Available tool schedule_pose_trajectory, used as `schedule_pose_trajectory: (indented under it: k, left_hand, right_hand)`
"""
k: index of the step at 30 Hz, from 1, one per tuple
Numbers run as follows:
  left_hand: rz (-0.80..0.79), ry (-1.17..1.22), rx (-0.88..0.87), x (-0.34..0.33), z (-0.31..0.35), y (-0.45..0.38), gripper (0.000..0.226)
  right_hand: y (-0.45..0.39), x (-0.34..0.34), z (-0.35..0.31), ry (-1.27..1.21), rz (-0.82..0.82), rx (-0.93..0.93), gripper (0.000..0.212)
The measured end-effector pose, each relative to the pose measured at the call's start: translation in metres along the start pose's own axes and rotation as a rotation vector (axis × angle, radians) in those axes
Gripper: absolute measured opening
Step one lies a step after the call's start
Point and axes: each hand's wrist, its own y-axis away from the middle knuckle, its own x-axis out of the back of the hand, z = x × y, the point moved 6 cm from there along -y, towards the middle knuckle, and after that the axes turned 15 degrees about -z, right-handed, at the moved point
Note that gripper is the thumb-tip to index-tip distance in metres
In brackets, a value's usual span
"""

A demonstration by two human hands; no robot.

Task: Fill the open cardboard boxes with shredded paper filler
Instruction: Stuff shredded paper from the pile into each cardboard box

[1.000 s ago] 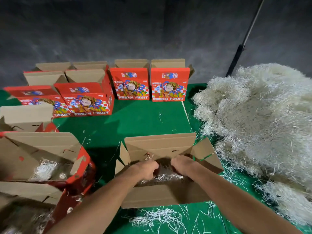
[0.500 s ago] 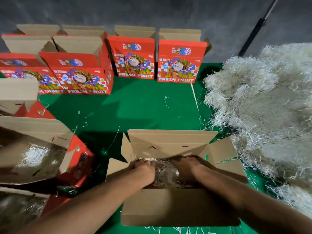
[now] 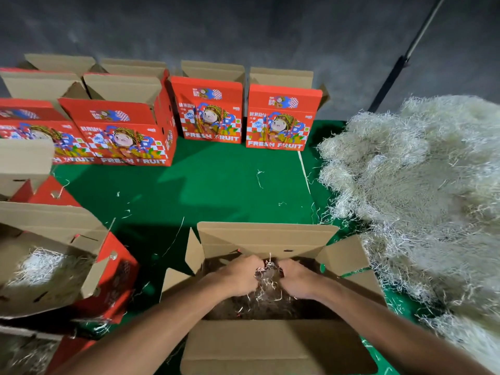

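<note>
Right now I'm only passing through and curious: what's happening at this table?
A person is packing shredded paper filler into an open cardboard box. The left hand and right hand are both inside it, bunching the strands. A big heap of filler lies to the right; more red fruit boxes stand open behind.

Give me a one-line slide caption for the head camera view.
Both hands, left hand and right hand, work shredded paper into an open cardboard box beside a large filler pile.

We log a green surface (image 3: 221, 190), off-white shredded paper pile (image 3: 422, 201), and a plain brown open box (image 3: 270, 345). Back boxes (image 3: 281, 117) are red with white checkers, blue swirls, a cartoon figure and white "FRESH FRUIT" lettering. We mark the wall (image 3: 243, 28) dark grey.
</note>
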Motion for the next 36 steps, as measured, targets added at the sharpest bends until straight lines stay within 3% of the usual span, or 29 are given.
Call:
schedule_pose_trajectory:
  k: [4, 12, 14, 18, 20, 23, 25, 30, 33, 36]
  left_hand:
    - [-0.034, -0.142, 0.081, 0.0, -0.013, 0.009, 0.028]
    - [-0.071, -0.669, 0.328, -0.005, -0.02, 0.022, 0.033]
    - [-0.091, -0.653, 0.296, -0.006, -0.022, 0.023, 0.032]
    - [-0.073, -0.475, 0.05, -0.012, -0.01, 0.018, 0.022]
    - [-0.203, -0.465, 0.123, -0.03, -0.016, 0.011, 0.013]
    - [-0.415, -0.467, 0.367, -0.06, -0.044, 0.004, 0.03]
    - [-0.444, -0.452, 0.401, -0.067, -0.052, 0.003, 0.035]
    - [-0.404, -0.575, 0.387, -0.056, -0.044, 0.004, 0.067]
    - [-0.323, -0.549, 0.387, -0.041, -0.027, 0.01, 0.045]
    - [-0.099, -0.635, 0.247, -0.024, -0.008, 0.009, 0.025]
  right_hand:
    - [0.009, -0.003, 0.005, 0.254, 0.056, -0.035, 0.033]
    - [0.025, -0.002, -0.004, 0.732, 0.091, -0.139, 0.033]
    - [0.033, -0.001, -0.012, 0.84, 0.075, -0.14, 0.03]
    - [0.03, -0.011, -0.035, 0.905, 0.14, 0.022, 0.024]
    - [0.015, -0.023, -0.032, 0.723, 0.014, 0.025, 0.026]
    - [-0.005, -0.052, -0.025, 0.558, -0.348, -0.009, 0.039]
    - [-0.012, -0.059, -0.013, 0.531, -0.428, -0.098, 0.038]
    - [-0.014, -0.046, 0.007, 0.714, -0.375, -0.256, 0.046]
    - [-0.008, -0.032, -0.007, 0.712, -0.21, -0.237, 0.036]
    - [-0.001, -0.01, -0.028, 0.702, 0.059, -0.077, 0.031]
